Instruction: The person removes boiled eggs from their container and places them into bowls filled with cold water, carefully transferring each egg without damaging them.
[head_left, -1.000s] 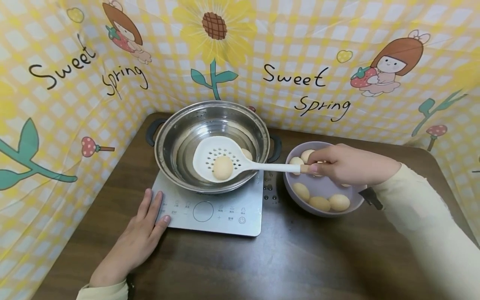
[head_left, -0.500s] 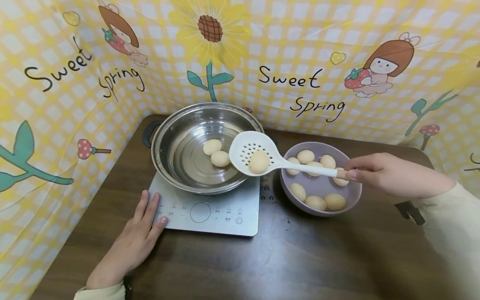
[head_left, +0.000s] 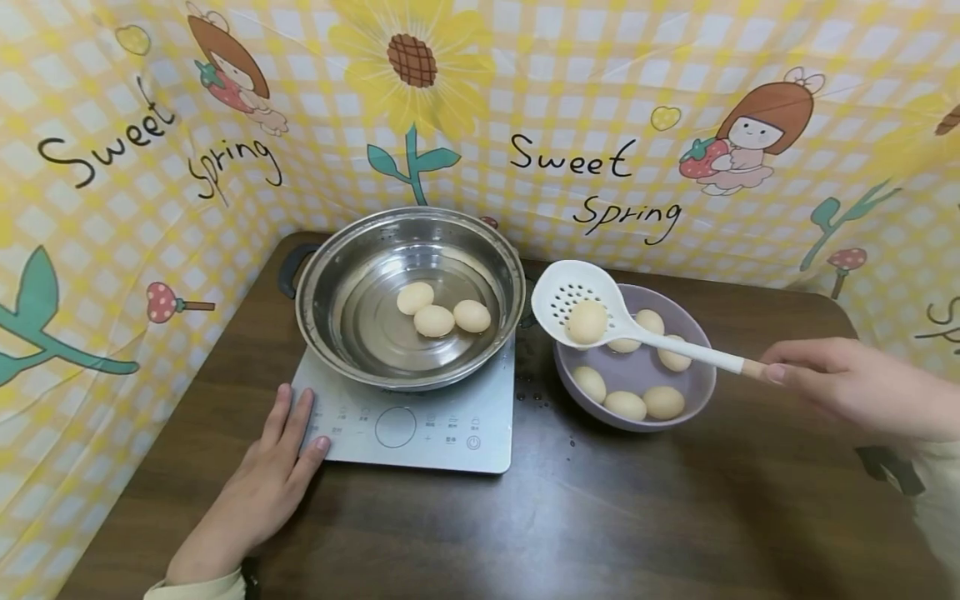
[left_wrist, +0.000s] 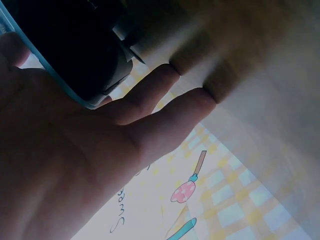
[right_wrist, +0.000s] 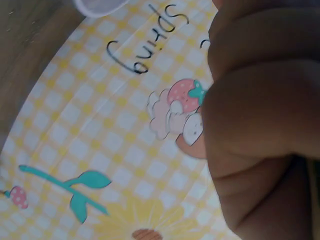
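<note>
My right hand [head_left: 862,383] grips the wooden end of a white slotted skimmer [head_left: 705,353] and holds it out to the left. One egg [head_left: 587,322] lies in the skimmer's bowl, over the left rim of a purple bowl [head_left: 573,379]. Several more eggs [head_left: 625,406] rest inside that bowl, some partly hidden behind the skimmer. In the steel pot [head_left: 360,358], three eggs [head_left: 434,321] sit in water. My left hand [head_left: 266,475] rests with straight fingers at the left edge of the induction cooker [head_left: 450,454], which carries the pot.
Water drops [head_left: 536,397] dot the brown wooden table [head_left: 585,517] between the cooker and the purple bowl. A dark pot handle [head_left: 288,271] juts out to the left. Yellow checked cloth [head_left: 480,167] hangs around the table's back and left side.
My right hand has moved right, carrying the skimmer and its egg from over the pot to over the purple bowl. All three eggs in the pot now show. My left hand stays by the cooker.
</note>
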